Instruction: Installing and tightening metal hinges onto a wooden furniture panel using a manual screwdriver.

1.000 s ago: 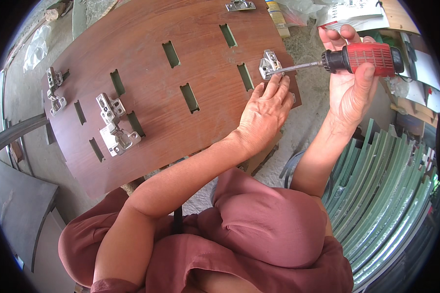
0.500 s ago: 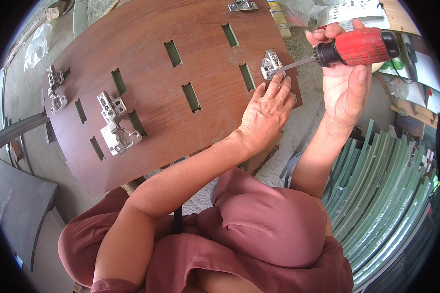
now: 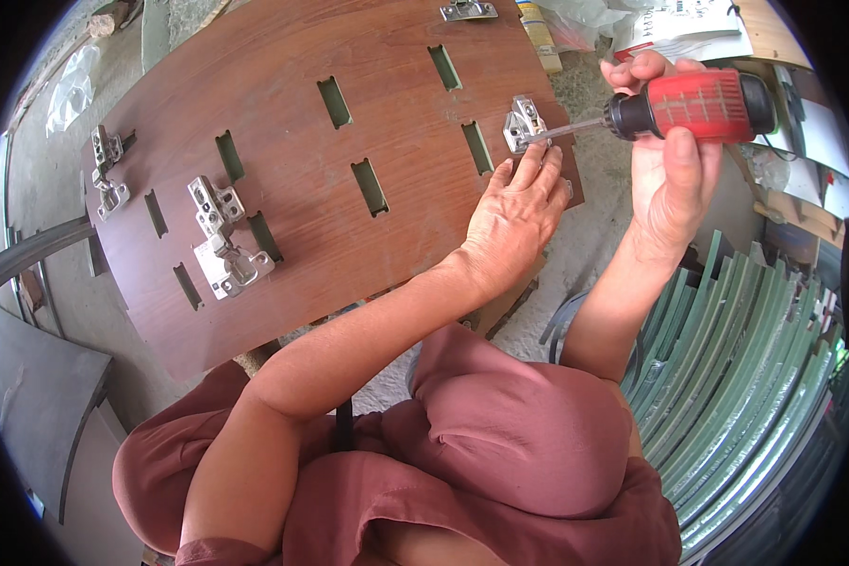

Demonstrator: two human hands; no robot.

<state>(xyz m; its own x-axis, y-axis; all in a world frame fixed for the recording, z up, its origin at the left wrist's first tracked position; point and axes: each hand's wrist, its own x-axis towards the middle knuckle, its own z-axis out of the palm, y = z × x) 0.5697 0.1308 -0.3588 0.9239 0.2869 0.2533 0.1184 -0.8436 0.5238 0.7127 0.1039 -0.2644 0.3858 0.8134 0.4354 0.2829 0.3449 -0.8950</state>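
Observation:
My right hand is closed on a screwdriver with a red and black handle, the thumb on its near side and fingers curled beyond it. Its thin metal shaft runs left to a silver cabinet hinge near the right edge of a brown wood-grain panel. The tip meets the hinge's near edge; the exact contact is partly hidden by fingertips. My left hand lies on the panel with fingers stretched out, fingertips touching the hinge and beside the tip.
More hinges sit on the panel: two at the left and one at the far edge. Several rectangular slots pierce it. Green-edged sheets stand stacked at the right. A grey sheet leans at the left.
The screwdriver handle has turned about its axis and shifted slightly right, and my right hand with it. My left hand and the hinge look unmoved.

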